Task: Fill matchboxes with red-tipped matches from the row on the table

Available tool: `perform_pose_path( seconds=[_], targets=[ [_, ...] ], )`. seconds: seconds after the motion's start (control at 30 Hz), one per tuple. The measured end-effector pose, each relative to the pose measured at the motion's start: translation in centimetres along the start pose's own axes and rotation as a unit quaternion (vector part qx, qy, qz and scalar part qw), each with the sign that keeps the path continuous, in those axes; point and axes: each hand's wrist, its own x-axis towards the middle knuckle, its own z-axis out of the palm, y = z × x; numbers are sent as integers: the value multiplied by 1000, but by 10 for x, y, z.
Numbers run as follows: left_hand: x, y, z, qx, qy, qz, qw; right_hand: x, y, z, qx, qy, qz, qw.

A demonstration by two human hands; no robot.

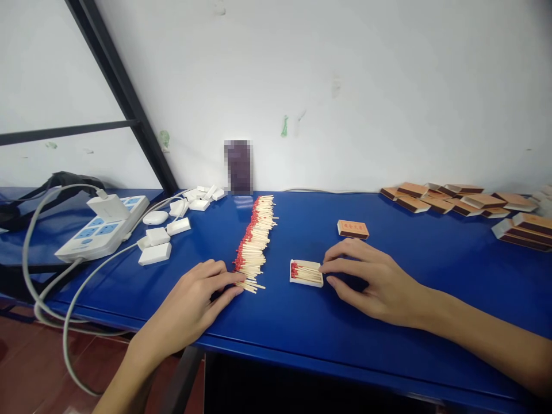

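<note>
A long row of red-tipped matches [256, 238] lies across the blue table [302, 322]. My left hand [194, 305] rests at the row's near end, its thumb and forefinger pinched on a few matches there. Just right of the row sits an open white matchbox tray [306, 273] with several matches in it. My right hand [373, 282] lies beside the tray, fingers curled, with the fingertips touching its right edge. A closed brown matchbox sleeve [352, 229] lies a little beyond the tray.
Several brown matchboxes [461, 201] are piled at the back right. Empty white trays [164, 238] lie at the left near a white power strip [103, 227] with grey cables. A dark blurred object [238, 167] stands against the wall. The table's front edge is near my forearms.
</note>
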Motion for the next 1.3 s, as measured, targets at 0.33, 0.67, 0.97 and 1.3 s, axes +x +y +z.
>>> perform_pose_path(
  seconds=[0.33, 0.67, 0.97, 1.3],
  targets=[
    [0, -1, 0, -19, -12, -9, 1000, 0, 0, 0, 7, -23, 5, 1000],
    [-1, -1, -1, -21, -34, -9, 999, 1, 1, 1, -11, -57, 6, 998],
    [0, -1, 1, -26, -15, -18, 999, 2, 0, -1, 0, -104, 31, 994],
    [1, -2, 2, -24, -9, -5, 1000, 5, -9, -4, -61, -19, -54, 996]
  ],
)
